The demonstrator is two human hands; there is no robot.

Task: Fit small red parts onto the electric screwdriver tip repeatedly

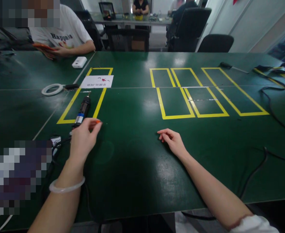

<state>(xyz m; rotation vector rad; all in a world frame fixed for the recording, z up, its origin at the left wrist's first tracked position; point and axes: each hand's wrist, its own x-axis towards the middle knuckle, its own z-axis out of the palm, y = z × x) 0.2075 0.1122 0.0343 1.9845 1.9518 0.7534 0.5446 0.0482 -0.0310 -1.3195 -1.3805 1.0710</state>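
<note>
My left hand (85,137) is closed in a pinch, with a small orange piece (98,121) showing at the fingertips; its kind is too small to make out. Just beyond that hand lies an electric screwdriver (82,110), black with a blue and silver band, its bit pointing away from me. The wrist partly covers its rear end. My right hand (171,139) hovers low over or rests on the green table (130,149), index finger extended and the others loosely curled. Nothing shows in it. Yellow tape outlines (178,116) lie past the right hand.
A white paper label (97,81) lies across the left tape outline. Near it are a white ring (52,89) and a white box (79,62). A screwdriver (226,65) lies far right, beside black cables (273,110). Across the table sits a person (67,35) holding an orange object.
</note>
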